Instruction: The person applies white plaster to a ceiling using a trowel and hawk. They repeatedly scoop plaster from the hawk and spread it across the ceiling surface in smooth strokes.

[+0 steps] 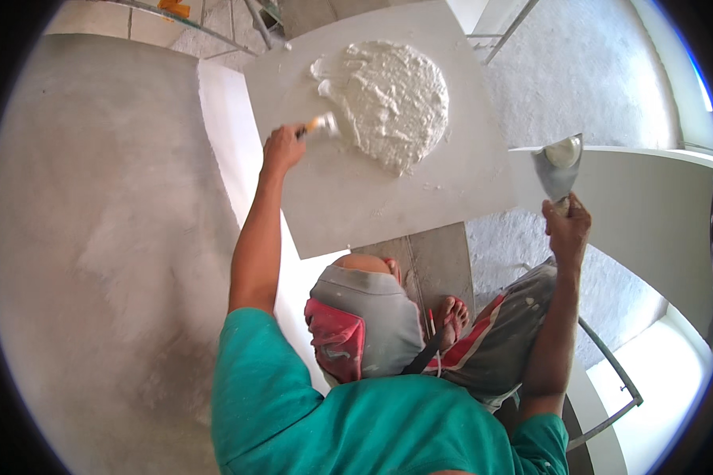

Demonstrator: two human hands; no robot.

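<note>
A square pale board [289,198] lies in front of me, bearing a wide, lumpy patch of white putty [384,103]. My left hand [283,149] grips a small putty knife [317,123] with an orange handle; its blurred blade is over the board, just left of the patch. On the right, my right hand [566,226] is closed on the handle of a wide metal putty knife [554,174], held up beside the board's right edge with a lump of white putty on its blade.
A grey plastered surface [103,198] fills the left side. A curved grey ledge [634,214] runs along the right. Metal tubing [610,352] shows at lower right and upper edge. My sandaled foot [451,321] rests on grey planks [432,261] below. Something orange [174,9] is at top left.
</note>
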